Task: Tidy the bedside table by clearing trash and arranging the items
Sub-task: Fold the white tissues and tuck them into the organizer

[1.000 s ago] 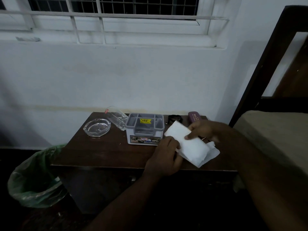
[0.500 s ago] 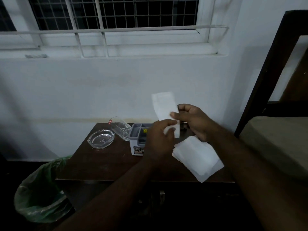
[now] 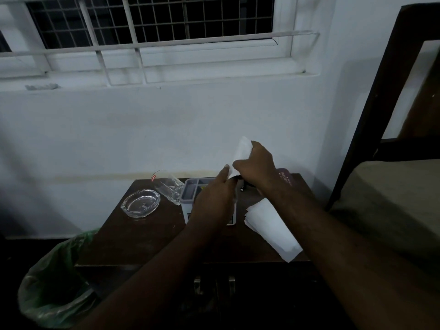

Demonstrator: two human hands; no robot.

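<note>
At the lower left of the frame stands one bin lined with a green bag point(image 3: 57, 277), just beside the dark wooden bench point(image 3: 142, 236). On the bench, left of centre, sits one glass ashtray point(image 3: 140, 203), and next to it one clear tumbler point(image 3: 169, 188) lies tipped on its side against one grey organiser box point(image 3: 193, 190) with open compartments.

Above the box, at mid-frame, the left hand point(image 3: 215, 201) reaches up with its fingertips touching the lower edge of one white paper slip point(image 3: 241, 154); whether this grip pinches the slip or only touches it cannot be told. The right hand point(image 3: 256, 166) has its fingers curled round the slip, holding it up in front of the wall. Right of the hands, one loose stack of white papers point(image 3: 271, 226) lies at the bench's front edge, its corner overhanging; the sheets in it cannot be counted. One maroon case point(image 3: 284, 177) rests at the back right, and a small dark object under the right wrist is too hidden to name.

The step looks like sorting the slip as trash or keeper. To do it well, hold it by one hand, crumple it if it is waste, and carry it left to the bin without brushing the tumbler or nudging the overhanging stack off the bench.
</note>
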